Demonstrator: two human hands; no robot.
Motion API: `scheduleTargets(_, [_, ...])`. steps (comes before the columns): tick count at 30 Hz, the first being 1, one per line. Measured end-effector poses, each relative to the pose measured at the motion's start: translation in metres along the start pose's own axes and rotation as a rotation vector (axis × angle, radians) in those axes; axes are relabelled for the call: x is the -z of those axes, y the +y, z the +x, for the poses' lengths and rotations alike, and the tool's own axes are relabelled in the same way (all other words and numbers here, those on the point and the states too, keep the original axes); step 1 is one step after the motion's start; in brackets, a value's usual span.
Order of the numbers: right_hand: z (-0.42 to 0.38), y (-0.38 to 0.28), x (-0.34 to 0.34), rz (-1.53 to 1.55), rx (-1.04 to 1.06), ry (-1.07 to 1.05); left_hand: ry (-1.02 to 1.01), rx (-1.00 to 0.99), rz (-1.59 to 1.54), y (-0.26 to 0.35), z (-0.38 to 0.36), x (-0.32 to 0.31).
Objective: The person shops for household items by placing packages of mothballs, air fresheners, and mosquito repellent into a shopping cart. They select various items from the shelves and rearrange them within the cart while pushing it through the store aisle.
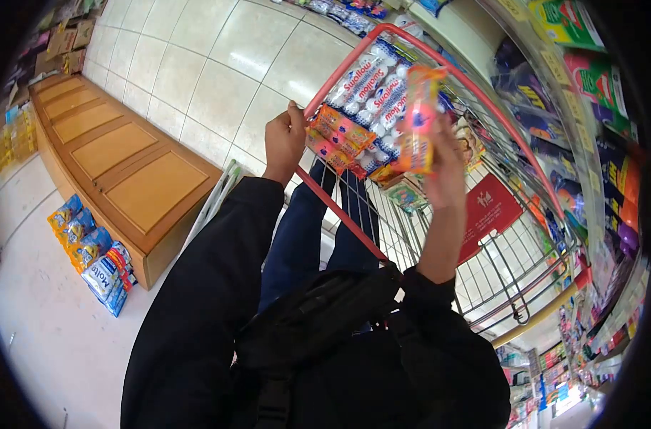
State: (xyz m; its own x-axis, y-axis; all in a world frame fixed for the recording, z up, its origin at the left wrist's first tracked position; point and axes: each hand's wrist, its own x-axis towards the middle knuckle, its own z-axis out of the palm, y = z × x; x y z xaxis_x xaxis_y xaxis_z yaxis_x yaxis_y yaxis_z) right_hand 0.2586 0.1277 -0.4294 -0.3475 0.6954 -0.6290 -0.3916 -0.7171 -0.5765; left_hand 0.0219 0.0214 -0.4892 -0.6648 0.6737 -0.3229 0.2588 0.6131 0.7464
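My right hand (pixel 443 168) is closed around an orange-and-pink packet (pixel 420 118), held upright over the shopping cart (pixel 486 264); both are slightly blurred. Fingers of my left hand (pixel 286 143) are wrapped at the red rail (pixel 343 68) along the cart's near-left corner. Inside the cart, similar orange-and-pink packets (pixel 340 136) lie by my left hand. Beyond them are several clear packs of white balls (pixel 368 82) labelled Swallow, partly hidden behind the raised packet. A box with a green picture (pixel 409 194) sits below my right hand.
Shelves of packaged goods (pixel 590 93) run close along the right side. To the left stands a long wooden cabinet (pixel 118 157), with blue and yellow pouches (pixel 90 247) beside it on a pale surface. Tiled floor (pixel 218 64) stretches between cabinet and cart.
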Motion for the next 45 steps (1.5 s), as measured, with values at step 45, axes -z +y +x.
scheduleTargets(45, [0.056,0.148,-0.004,-1.415,0.502,-0.181,0.000,-0.048,-0.039,-0.006,0.012,-0.002])
